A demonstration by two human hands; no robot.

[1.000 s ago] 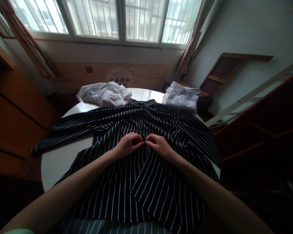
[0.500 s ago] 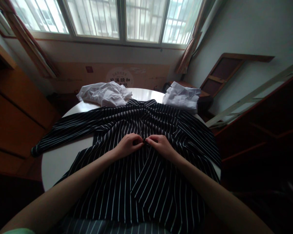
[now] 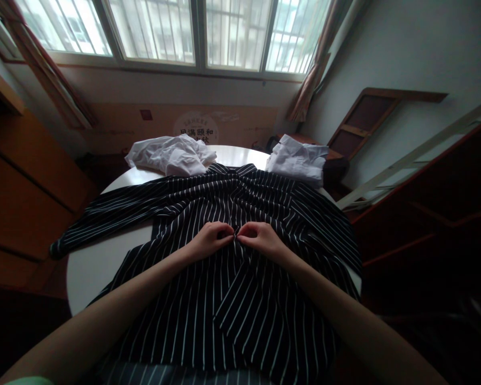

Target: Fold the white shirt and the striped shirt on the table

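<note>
Two bare hands meet at the middle of the shirt front, fingertips almost nose to nose! The left hand has thumb and forefinger drawn together in a narrow pinch on the dark cloth, and the right hand mirrors it, gripping fabric just beside. Whether a button sits between those tips, I cannot tell; it is too small and dark.

Under them spreads the striped shirt, black with pale lines, front up, collar at the far side, body running down toward the person. One sleeve shoots out left, its cuff at the table's edge; the other slants down the right side. Folds bunch above the knuckles, and a lower front flap angles across below.

All this lies over a round white table. Up by the collar, a crumpled white cloth sits on the left, a folded white garment on the right. Beyond them comes a printed board against the wall, then the bright barred window, flanked by curtains.
</note>
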